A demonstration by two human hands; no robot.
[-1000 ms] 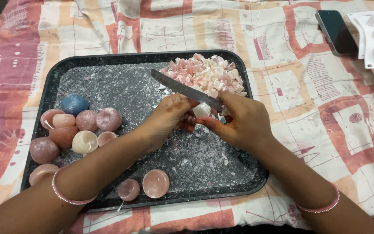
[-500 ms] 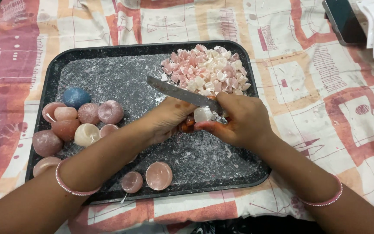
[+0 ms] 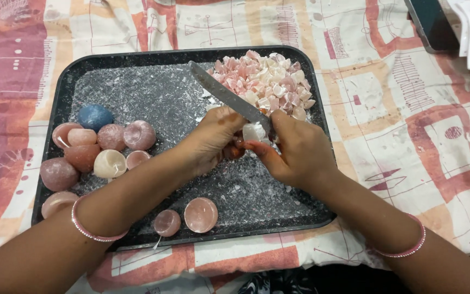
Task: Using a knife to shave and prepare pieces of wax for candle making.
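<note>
Waxy white chunk pinched in left hand; right hand grips knife.

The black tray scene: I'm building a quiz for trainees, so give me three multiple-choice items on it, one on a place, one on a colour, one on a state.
1. Where does the heap of pink and white chunks lie on the black tray?
A. far right corner
B. near left corner
C. off the tray

2. What colour is the odd ball among the pink half-shells?
A. green
B. blue
C. yellow

3. How is the knife held?
A. lying loose on the tray
B. stuck upright in the heap
C. in the right hand, blade against a white piece that the left hand also grips

Answers: 1 A, the heap fills the tray's far right; 2 B, one ball is blue; 3 C, both hands close round the piece.
</note>
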